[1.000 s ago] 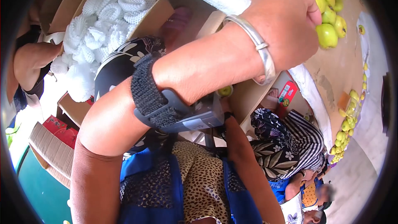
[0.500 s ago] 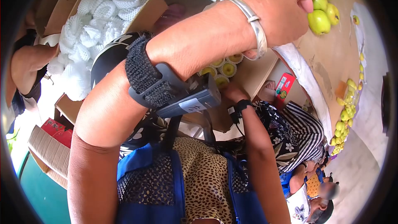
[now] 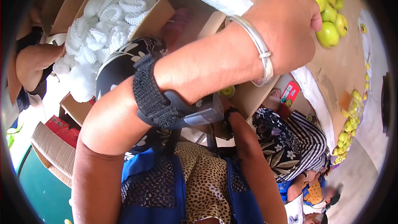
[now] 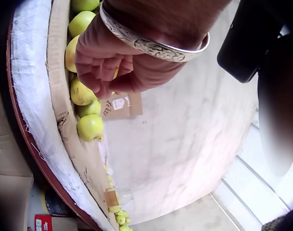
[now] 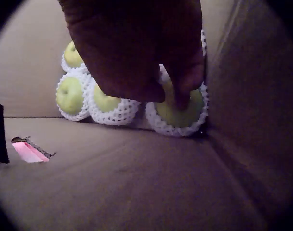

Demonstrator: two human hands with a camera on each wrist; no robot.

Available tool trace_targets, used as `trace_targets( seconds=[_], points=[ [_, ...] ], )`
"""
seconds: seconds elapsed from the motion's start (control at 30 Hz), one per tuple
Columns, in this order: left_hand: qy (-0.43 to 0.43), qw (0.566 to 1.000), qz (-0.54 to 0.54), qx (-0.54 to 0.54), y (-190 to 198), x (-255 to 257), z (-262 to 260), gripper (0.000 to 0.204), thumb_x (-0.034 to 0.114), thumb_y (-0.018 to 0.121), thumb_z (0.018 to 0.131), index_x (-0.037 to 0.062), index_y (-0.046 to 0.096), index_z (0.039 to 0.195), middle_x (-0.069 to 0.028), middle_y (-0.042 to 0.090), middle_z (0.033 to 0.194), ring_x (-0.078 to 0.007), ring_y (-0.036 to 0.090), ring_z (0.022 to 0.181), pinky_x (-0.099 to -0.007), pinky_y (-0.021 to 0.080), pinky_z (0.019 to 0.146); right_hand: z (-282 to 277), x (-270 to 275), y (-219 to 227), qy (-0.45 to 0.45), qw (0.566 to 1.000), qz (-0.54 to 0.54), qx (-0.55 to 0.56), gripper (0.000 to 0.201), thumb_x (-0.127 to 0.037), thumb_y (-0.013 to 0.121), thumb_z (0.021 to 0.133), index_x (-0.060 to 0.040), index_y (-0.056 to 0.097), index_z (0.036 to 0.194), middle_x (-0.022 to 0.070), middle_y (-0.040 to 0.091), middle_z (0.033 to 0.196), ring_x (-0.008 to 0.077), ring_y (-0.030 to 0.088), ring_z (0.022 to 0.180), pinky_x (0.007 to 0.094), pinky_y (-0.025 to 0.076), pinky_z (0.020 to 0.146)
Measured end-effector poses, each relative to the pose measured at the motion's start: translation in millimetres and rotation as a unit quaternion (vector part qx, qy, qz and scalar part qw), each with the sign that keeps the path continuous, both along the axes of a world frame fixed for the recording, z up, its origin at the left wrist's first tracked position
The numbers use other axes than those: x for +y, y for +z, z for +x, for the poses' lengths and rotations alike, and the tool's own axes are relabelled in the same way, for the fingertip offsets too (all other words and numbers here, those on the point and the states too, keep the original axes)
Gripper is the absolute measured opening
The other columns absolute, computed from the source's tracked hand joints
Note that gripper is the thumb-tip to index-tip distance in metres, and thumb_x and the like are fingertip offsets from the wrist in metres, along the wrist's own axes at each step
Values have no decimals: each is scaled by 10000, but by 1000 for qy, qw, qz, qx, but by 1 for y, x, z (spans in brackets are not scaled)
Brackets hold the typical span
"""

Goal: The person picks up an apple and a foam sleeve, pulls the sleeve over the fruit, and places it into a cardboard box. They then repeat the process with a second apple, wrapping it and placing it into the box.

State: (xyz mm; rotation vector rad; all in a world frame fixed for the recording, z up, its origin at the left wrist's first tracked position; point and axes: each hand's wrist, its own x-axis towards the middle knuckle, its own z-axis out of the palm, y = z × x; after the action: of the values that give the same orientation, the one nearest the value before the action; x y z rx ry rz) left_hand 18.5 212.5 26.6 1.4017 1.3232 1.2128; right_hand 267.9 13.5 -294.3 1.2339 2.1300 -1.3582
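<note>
Over the pile of green-yellow apples, my left hand reaches out with a silver bangle on its wrist. In the left wrist view my left hand has curled fingers beside the apple row; a bit of yellow shows between them, but whether they hold it is unclear. Inside a cardboard box, my right hand is in shadow, its thumb and a finger pinching an apple in white foam net. Other netted apples sit to its left. The head view mostly hides my right hand.
White foam nets fill a box at upper left. People stand around: a bare arm at left, striped clothing at right. Smaller yellow-green fruit lines the table edge. A red-printed box stands below it.
The head view shifted and then returned close to its earlier framing. The netted apples seen half a second ago are again mostly hidden behind my left forearm. My left hand stays by the apple pile.
</note>
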Motion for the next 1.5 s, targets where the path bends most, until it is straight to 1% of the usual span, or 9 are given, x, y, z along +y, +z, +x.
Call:
trace_targets(
  seconds=[0.27,0.4,0.57,0.6,0.67,0.9,1.2,1.37,1.5],
  points=[
    [-4,999,33,23,-4,1,7,150,33,550,658,29,632,784,-181,634,797,-319,619,800,-352,489,724,-5,39,23,97,995,3,-37,287,-190,506,805,-25,617,1011,211,599,1050,341,597,940,404,473,818],
    [-116,982,61,-133,12,-2,-24,41,15,516,757,-18,532,778,-192,567,719,-285,572,713,-355,451,645,-7,72,43,207,966,0,-156,258,-190,507,800,-29,648,944,208,600,1052,331,600,942,399,485,793],
    [-25,999,-34,-19,3,2,1,155,39,564,650,48,643,783,-176,635,797,-318,618,798,-357,488,728,11,58,18,69,982,1,-177,230,-182,517,796,-29,657,896,193,607,1020,312,603,913,390,490,758],
    [-31,999,38,3,-5,4,4,163,-2,529,714,41,608,850,-64,614,729,-138,588,683,-275,474,604,13,52,18,54,987,8,-154,224,-177,520,797,-28,655,896,189,608,1009,307,604,904,386,490,754],
    [19,993,112,17,-16,6,13,177,-2,540,660,39,605,819,-148,624,774,-305,606,738,-378,479,664,6,42,18,26,994,10,-104,212,-166,525,799,-24,650,896,182,612,986,295,606,885,378,488,746],
    [-15,1000,3,3,0,2,15,161,-22,530,653,20,572,803,-176,607,791,-364,585,797,-421,462,712,-16,43,48,-33,999,-12,-39,172,-126,543,804,-12,634,895,155,624,905,255,611,820,350,483,720],
    [60,994,80,-44,6,5,15,220,-11,521,666,16,536,884,-175,598,785,-358,585,751,-415,460,669,-98,123,215,-117,978,-8,172,124,-76,567,811,3,612,895,121,640,802,203,618,736,314,476,686],
    [124,984,107,-72,9,9,0,211,17,519,685,10,526,896,-168,600,769,-332,581,646,-394,455,612,-108,156,292,-161,946,146,240,76,-58,541,835,10,576,840,113,616,740,171,567,662,306,449,635],
    [110,987,110,-31,7,9,3,222,25,529,688,19,523,910,-159,600,751,-311,573,594,-390,447,582,-121,158,319,-129,929,242,248,113,-77,574,816,26,550,855,161,578,720,302,557,639,353,434,604]
  ],
)
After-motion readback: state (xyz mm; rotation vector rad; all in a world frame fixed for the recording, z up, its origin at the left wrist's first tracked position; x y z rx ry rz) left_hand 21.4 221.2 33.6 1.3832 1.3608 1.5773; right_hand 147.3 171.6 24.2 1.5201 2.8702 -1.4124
